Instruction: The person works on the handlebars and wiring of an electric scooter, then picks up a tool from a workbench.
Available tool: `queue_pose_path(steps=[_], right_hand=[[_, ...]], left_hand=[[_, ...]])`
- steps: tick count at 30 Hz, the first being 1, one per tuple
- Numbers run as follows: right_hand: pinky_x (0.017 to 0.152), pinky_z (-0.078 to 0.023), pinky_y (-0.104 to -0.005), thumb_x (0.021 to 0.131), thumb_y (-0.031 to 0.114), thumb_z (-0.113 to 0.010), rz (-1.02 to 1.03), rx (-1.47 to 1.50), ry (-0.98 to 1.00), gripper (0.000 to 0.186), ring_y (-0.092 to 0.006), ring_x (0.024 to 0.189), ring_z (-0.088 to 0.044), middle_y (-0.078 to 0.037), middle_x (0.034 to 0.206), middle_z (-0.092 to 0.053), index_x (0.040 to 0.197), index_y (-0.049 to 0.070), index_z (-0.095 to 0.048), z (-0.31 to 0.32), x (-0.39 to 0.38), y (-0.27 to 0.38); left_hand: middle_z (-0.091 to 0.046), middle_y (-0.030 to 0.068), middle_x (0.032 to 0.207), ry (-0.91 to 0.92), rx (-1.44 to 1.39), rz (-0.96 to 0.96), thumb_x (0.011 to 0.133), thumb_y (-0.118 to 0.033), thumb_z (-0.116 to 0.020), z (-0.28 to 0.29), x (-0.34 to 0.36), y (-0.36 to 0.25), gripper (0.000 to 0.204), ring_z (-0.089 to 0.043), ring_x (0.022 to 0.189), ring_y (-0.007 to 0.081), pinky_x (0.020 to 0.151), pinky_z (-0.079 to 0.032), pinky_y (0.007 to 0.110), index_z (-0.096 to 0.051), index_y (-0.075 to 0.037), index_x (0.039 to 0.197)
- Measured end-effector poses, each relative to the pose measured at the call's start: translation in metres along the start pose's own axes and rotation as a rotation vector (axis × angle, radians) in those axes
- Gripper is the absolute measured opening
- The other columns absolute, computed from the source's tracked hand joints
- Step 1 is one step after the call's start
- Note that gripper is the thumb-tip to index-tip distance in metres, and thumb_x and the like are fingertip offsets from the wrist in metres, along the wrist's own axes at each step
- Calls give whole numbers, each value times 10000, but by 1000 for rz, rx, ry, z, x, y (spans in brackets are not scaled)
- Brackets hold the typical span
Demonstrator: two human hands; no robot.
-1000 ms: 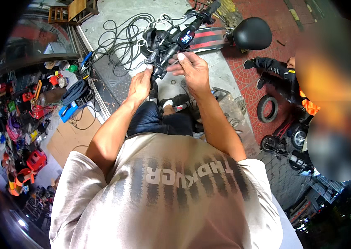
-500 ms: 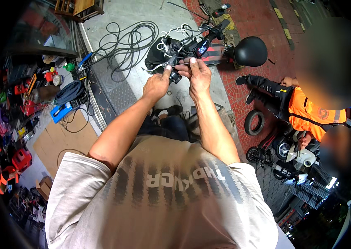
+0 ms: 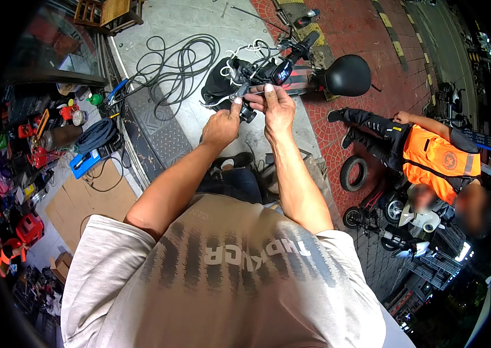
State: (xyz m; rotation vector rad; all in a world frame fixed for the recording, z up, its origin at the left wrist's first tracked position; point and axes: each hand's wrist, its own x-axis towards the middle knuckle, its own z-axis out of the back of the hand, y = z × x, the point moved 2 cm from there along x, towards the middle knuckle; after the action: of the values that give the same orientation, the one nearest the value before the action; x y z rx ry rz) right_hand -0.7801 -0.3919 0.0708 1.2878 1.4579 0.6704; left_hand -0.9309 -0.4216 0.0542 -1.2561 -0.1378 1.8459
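Observation:
In front of me stands an electric scooter with a lit display (image 3: 283, 71), a black seat (image 3: 348, 75) and a black bag-like cover (image 3: 217, 78) at its front. White and black cables (image 3: 235, 65) loop loosely over its handlebar. My left hand (image 3: 222, 124) is closed on a grey brake lever (image 3: 241, 91), thumb on top. Right beside it, my right hand (image 3: 278, 110) pinches what looks like a thin cable between thumb and fingers; the fingertips partly hide it. Both hands are close together at the handlebar's near end.
A long black cable (image 3: 184, 61) lies coiled on the grey floor. To the right are a loose tyre (image 3: 354, 173), a person in an orange vest (image 3: 439, 156) and parked scooters (image 3: 393, 211). Tools and a blue device (image 3: 84, 164) crowd the left, near a cardboard sheet (image 3: 86, 200).
My hands stay at the handlebar with almost the same grip. The view has shifted slightly. The person in the orange vest has changed posture a little.

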Motion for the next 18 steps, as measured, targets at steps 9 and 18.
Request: queue_pose_path(steps=[9,18], right_hand=[[669,-534,-334,971,121,-719,688,-918,187,124,-149,705,-651,-105,802,-704,965,4,-759,-20,-24,36],[577,-573,-274,1061,325,-609,-203,-81,201,370,-204,654,-733,-175,869,-766,1034,-34,-694,-10,-13,13]], left_hand=[[-663,311,1273,3,165,-272,1079,-581,-276,-8,-1,6,732,-608,1214,501,1089,-437,573,-706,3,1178],[-662,296,1301,25,182,-232,1060,-482,-304,-12,-4,16,650,-614,1238,481,1092,-465,541,-684,7,1254]])
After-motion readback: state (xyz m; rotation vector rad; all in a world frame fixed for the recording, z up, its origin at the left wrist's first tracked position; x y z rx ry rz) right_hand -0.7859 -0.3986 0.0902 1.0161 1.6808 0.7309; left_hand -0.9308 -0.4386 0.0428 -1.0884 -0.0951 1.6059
